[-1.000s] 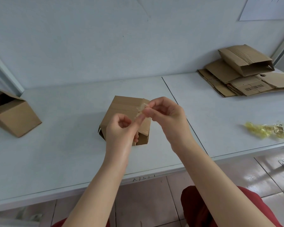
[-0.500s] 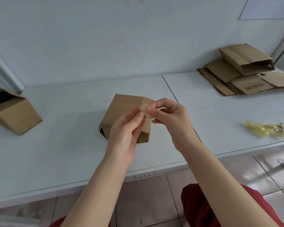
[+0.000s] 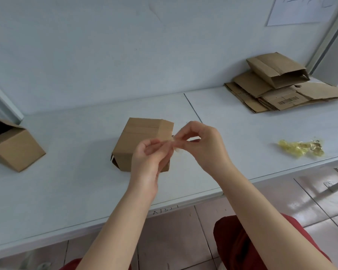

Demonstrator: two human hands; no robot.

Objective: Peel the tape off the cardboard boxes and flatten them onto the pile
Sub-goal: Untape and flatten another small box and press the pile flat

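Box at far left (image 3: 14, 145) lies tipped, its open mouth facing the wall. The centre box (image 3: 142, 137) rests on the table (image 3: 66, 191), long axis running roughly away from us. Just above it, our left hand (image 3: 148, 158) and right hand (image 3: 201, 145) both pinch one small tape scrap (image 3: 173, 143). We judge the scrap light, limp and sticky. The cardboard looks light and stiff, best gripped at the flap edges. Tape wad (image 3: 300, 148) and pile (image 3: 281, 94) lie to the right.

Plain brown cardboard box (image 3: 144, 141), yellowish clear tape wad (image 3: 300, 148), white table (image 3: 66, 182), barcode-printed brown pile (image 3: 285, 94)
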